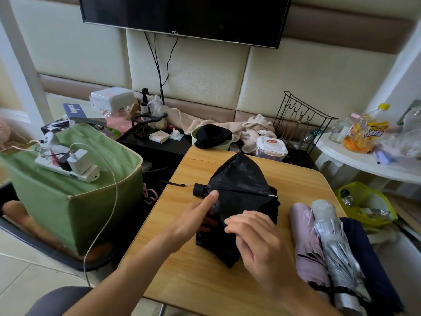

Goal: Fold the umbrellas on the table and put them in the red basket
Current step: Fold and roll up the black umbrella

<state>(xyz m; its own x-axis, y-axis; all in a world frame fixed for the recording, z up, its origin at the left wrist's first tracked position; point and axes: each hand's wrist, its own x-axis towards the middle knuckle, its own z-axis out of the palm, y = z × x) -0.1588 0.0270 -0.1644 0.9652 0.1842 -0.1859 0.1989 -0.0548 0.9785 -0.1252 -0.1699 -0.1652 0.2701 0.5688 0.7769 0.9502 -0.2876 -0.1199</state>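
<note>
Umbrella (pixel 239 185) in crinkled black fabric lies half-collapsed at the middle of the wooden table (pixel 182 277), its stubby round handle (pixel 198 189) pointing left, a thin rib across the cloth. The left hand (pixel 193 221) presses the fabric with a straight forefinger, its other fingers tucked under a fold; the right hand (pixel 252 236) pinches a pleat beside it. At the right edge, three rolled umbrellas lie side by side: lilac (pixel 307 245), shiny silver (pixel 337 254), navy (pixel 373 265).
</note>
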